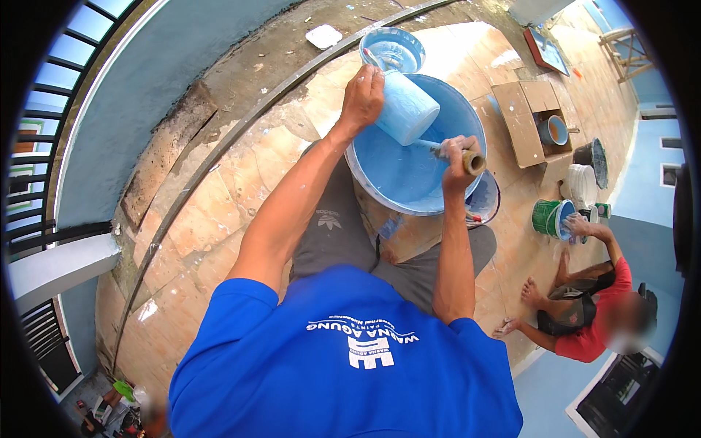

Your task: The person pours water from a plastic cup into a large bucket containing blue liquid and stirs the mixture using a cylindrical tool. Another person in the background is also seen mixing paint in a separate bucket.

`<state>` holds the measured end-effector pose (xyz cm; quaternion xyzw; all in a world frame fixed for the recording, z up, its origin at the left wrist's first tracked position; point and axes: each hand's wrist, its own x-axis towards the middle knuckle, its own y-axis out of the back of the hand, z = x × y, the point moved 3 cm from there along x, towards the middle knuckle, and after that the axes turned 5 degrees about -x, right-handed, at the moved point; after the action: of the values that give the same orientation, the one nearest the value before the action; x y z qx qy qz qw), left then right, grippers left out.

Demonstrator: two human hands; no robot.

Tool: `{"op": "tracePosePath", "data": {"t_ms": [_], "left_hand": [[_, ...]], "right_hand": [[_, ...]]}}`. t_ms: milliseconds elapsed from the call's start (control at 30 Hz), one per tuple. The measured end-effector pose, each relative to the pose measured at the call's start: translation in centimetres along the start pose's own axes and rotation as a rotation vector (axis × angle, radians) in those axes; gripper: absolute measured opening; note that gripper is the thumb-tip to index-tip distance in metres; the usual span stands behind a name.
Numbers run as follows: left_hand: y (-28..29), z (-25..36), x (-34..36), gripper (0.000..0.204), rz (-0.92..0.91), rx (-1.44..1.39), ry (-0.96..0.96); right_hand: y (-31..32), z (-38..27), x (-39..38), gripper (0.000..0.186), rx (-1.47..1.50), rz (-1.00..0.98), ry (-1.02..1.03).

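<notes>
My left hand is closed on the rim of a light blue plastic tub, which is tipped on its side over a large round blue basin. Blue liquid, apparently paint, lies in the basin. In my right hand is a tool with a thick round wooden handle. Its thin pale shaft points left to the tub's mouth end or base; which, I cannot tell, and the tool's tip is hidden. The basin stands on the tiles between my knees.
Beyond the basin stands a blue paint bucket; a small bowl sits at its right. Farther right are an open cardboard box, a white bucket and a green bucket, where a seated person in red reaches. A curb runs along the left.
</notes>
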<state>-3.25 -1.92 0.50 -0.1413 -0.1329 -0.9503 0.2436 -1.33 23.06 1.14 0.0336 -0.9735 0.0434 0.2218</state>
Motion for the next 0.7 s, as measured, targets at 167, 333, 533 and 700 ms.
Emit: {"op": "tracePosePath", "data": {"t_ms": [167, 333, 533, 700], "left_hand": [[0.3, -0.1, 0.0, 0.033, 0.006, 0.011, 0.004], [0.1, 0.4, 0.2, 0.028, -0.029, -0.031, 0.018], [0.1, 0.6, 0.1, 0.028, -0.005, -0.033, 0.019], [0.3, 0.4, 0.0, 0.028, -0.01, -0.035, 0.011]], "right_hand": [[0.8, -3.8, -5.3, 0.022, 0.092, -0.141, -0.1], [1.9, -6.6, -6.5, 0.02, -0.04, -0.276, -0.163], [2.7, -8.4, -4.8, 0.018, 0.079, -0.12, -0.156], [2.0, -7.9, -1.2, 0.018, 0.093, -0.154, 0.01]]}}
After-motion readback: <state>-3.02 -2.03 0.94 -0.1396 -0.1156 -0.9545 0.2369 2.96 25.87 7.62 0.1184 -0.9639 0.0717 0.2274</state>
